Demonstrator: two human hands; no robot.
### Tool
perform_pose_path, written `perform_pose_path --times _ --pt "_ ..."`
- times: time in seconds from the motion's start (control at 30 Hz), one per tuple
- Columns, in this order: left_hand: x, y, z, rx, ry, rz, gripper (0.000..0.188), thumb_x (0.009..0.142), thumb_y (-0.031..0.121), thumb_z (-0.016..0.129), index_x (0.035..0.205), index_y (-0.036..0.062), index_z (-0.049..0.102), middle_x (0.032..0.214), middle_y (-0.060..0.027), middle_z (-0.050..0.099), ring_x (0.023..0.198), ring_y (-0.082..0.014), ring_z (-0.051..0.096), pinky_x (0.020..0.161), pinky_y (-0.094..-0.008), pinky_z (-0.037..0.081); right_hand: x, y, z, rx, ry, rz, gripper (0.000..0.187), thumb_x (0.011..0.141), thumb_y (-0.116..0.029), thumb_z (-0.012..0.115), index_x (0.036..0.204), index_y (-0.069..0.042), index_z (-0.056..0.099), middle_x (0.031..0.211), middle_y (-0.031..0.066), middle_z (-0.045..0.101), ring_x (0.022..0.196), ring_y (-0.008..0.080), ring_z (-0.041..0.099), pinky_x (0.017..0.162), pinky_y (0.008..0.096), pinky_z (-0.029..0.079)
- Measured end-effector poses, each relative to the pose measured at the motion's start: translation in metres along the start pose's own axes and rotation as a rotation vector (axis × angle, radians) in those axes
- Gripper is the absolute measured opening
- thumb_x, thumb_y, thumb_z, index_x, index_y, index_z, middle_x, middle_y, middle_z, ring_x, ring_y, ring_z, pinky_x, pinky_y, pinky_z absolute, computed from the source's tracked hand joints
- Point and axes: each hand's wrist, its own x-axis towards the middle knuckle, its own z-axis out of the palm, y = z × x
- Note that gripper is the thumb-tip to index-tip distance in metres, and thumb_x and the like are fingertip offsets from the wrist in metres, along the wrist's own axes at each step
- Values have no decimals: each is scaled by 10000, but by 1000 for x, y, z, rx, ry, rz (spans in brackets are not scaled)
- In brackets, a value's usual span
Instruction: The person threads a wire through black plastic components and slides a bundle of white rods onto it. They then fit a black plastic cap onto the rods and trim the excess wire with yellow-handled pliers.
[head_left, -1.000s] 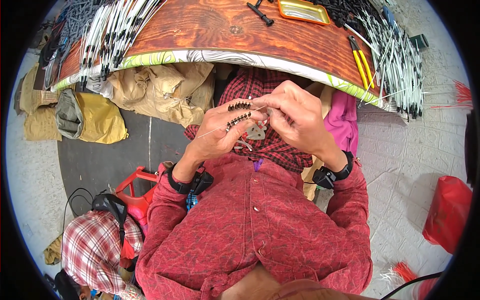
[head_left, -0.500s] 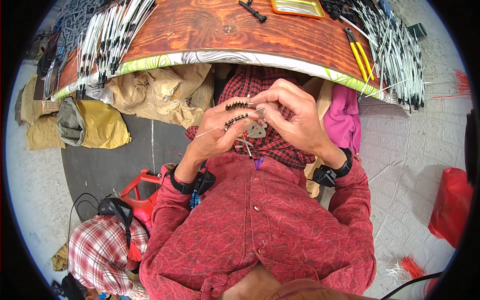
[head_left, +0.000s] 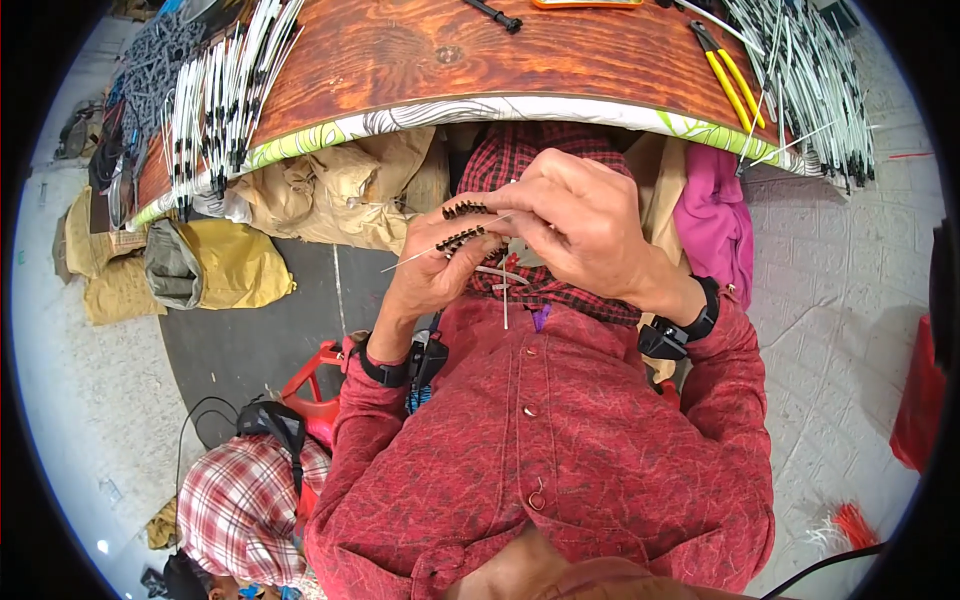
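Just below the near edge of the wooden table (head_left: 400, 60), the left hand (head_left: 435, 270) is closed around a small bundle of thin white rods with black ribbed tips (head_left: 462, 238), held over the lap. The right hand (head_left: 585, 230) sits right against it, fingers pinched shut on one rod of that same bundle. On the table, more white rods lie in a heap at the far left (head_left: 215, 95) and another at the far right (head_left: 810, 80), with yellow-handled pliers (head_left: 730, 80) just beside the right heap.

Orange flat rect. thing (head_left: 585, 3) at table's far edge, maybe pkg.
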Motion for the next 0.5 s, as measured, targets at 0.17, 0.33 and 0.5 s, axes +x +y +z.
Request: perform_pose_path --times 0.17,0.33,0.5 --pt "1 2 6 28 72 -16 146 882 3 647 1010 -13 715 998 -165 698 914 -299 684 765 -360 534 2 0 2 -76 45 -20 275 739 34 697 998 -54 727 735 80 594 603 216 601 530 317 464" --pt "8 6 6 54 76 2 143 893 -2 633 1011 -11 715 973 -155 699 904 -292 682 772 -356 530 2 8 1 129 13 109 253 750 50 687 987 -35 715 743 89 593 620 220 599 548 320 473" --pt "9 5 5 32 30 9 139 908 3 627 1015 -8 714 974 -147 697 902 -285 680 773 -354 529 0 8 1 222 -18 204 218 780 59 674 982 -17 706 761 101 594 633 235 595 571 322 480"
